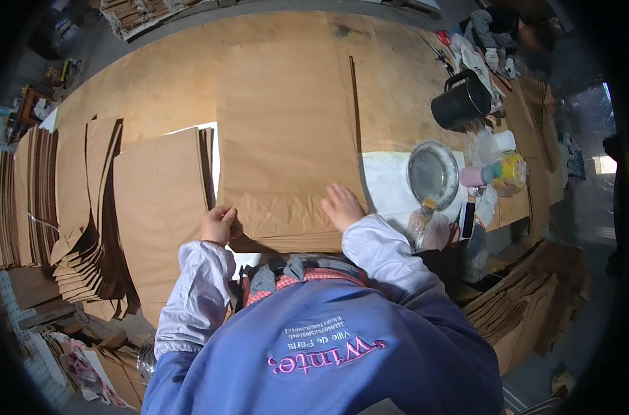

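Note:
In front of me lies a pile of large brown kraft paper sheets or sacks point(287, 124), creased along its near end; I cannot tell which they are. My left hand point(220, 225) is at the near left corner, its fingers pinched together at the paper's edge. Spread flat on the near right part of the top sheet is my right hand point(342, 206), fingers stretched out and holding nothing. To the right of the pile, a round metal dish point(433, 173) stands on white paper point(383, 183). A brush point(428, 203) with pale bristles rests by its near rim.
More brown paper stacks point(159, 180) lie to the left, some fanned point(86, 256). On the right are a black jug point(459, 100), a pink container point(473, 176), a yellow package point(511, 169) and a dark phone point(468, 220). Another person point(494, 34) is at the far right.

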Action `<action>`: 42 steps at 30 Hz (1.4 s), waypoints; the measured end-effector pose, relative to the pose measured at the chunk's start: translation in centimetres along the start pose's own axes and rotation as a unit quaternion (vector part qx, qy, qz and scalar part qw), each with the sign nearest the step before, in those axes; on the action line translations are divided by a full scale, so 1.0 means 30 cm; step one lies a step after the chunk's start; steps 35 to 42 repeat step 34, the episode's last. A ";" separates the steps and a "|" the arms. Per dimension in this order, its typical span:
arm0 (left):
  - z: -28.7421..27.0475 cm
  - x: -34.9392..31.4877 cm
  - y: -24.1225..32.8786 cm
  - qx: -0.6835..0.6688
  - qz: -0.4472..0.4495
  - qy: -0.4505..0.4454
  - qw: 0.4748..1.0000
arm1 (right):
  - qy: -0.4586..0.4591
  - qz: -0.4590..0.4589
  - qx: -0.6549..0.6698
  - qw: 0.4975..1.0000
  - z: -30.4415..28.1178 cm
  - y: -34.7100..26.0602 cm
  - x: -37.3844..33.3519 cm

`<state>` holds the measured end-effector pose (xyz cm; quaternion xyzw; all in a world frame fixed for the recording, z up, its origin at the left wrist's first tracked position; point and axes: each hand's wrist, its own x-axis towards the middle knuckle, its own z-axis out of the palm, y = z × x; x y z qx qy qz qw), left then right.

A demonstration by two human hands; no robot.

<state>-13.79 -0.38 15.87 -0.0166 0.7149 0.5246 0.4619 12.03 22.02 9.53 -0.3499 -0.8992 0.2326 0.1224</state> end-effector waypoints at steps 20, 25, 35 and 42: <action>-0.066 0.098 0.121 -0.053 -0.096 0.021 0.994 | 0.068 0.416 0.554 0.718 -0.214 0.205 -0.009; -0.049 0.160 0.186 0.004 -0.048 -0.071 0.996 | 0.164 0.346 0.311 0.870 -0.299 0.087 0.007; -0.012 0.356 0.247 -0.013 0.024 -0.008 1.000 | -0.323 -0.143 0.001 0.936 -0.271 -0.157 0.042; -0.012 0.356 0.247 -0.013 0.024 -0.008 1.000 | -0.323 -0.143 0.001 0.936 -0.271 -0.157 0.042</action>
